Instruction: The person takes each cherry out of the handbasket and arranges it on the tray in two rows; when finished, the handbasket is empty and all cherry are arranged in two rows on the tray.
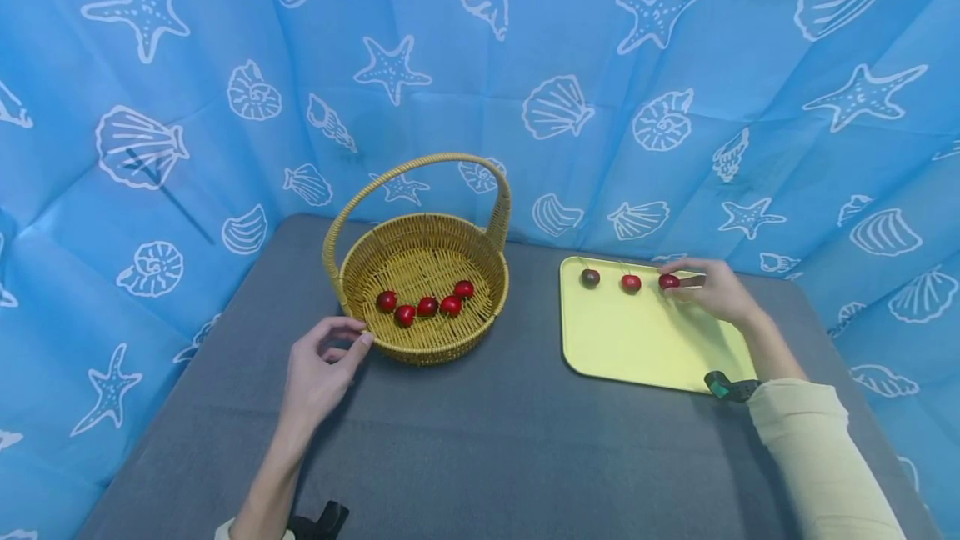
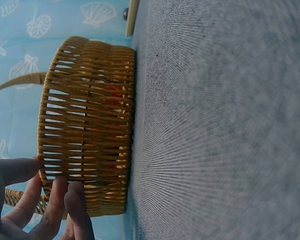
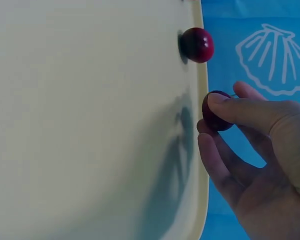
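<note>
A round wicker basket (image 1: 431, 354) with a tall arched handle holds several red cherries (image 1: 427, 307) on its woven floor. My left hand (image 1: 322, 369) grips the basket's near-left rim between thumb and fingers; in the left wrist view the fingertips (image 2: 57, 187) lie against the woven wall. Over the far right part of a pale yellow tray (image 1: 637, 348), my right hand (image 1: 708, 290) pinches a dark red cherry (image 3: 219, 111) between thumb and fingers. Its shadow falls apart from it on the tray. Two other cherries, one red (image 1: 631, 283) and one darker (image 1: 590, 278), lie along the tray's far edge.
A grey cloth covers the table (image 1: 480, 448). Behind it hangs a blue curtain (image 1: 465, 48) printed with white shells and starfish, close to the table's far edge. The basket's handle (image 1: 420, 161) rises in front of the curtain. Basket and tray stand apart.
</note>
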Demonstrator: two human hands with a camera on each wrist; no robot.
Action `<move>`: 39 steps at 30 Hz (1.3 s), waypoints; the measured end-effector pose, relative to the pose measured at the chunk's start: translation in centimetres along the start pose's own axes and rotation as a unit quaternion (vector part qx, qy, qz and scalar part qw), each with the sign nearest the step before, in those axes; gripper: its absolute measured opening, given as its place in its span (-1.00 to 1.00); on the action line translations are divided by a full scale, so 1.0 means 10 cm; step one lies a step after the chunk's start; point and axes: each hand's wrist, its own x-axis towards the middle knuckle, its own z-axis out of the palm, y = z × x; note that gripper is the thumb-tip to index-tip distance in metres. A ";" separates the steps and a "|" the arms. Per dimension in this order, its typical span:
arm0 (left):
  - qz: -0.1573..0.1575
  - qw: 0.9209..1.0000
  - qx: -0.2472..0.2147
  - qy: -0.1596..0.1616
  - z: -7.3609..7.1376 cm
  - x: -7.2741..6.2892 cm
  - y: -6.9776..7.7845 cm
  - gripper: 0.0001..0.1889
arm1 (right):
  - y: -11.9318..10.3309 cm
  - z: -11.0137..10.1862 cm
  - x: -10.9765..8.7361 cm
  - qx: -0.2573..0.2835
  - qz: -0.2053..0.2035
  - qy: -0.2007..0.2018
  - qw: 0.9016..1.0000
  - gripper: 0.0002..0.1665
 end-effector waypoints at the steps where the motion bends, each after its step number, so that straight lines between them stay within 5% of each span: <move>1: -0.001 1.000 -0.001 0.000 0.00 0.00 0.00 -0.77 | 0.01 0.01 0.00 -0.004 0.000 0.002 1.000 -0.46; 22: -0.020 1.000 0.004 -0.009 -0.01 0.01 0.01 -0.75 | 0.06 -0.05 -0.01 -0.039 -0.002 0.017 0.999 -0.47; 39: 0.006 1.000 0.006 -0.003 -0.01 0.00 -0.01 -0.76 | -0.69 0.14 0.01 -0.017 -0.071 0.006 0.997 -0.59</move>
